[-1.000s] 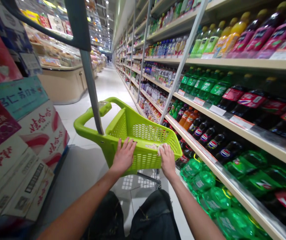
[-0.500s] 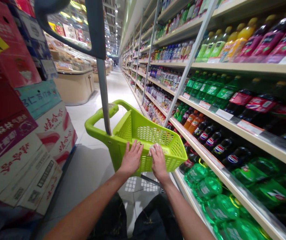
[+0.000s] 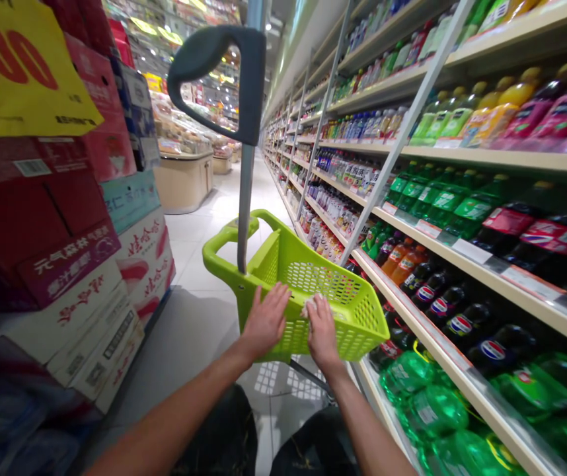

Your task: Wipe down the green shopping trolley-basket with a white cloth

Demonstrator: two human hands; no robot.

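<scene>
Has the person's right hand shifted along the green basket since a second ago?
Yes. The right hand slid left along the basket rim, toward the left hand.

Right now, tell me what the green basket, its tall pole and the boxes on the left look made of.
Green basket: glossy moulded plastic, with perforated mesh walls. Pole: probably grey metal tube, smooth; its dark matte grip looks plastic or rubber. Boxes: printed cardboard, with flap seams and barcodes.
</scene>
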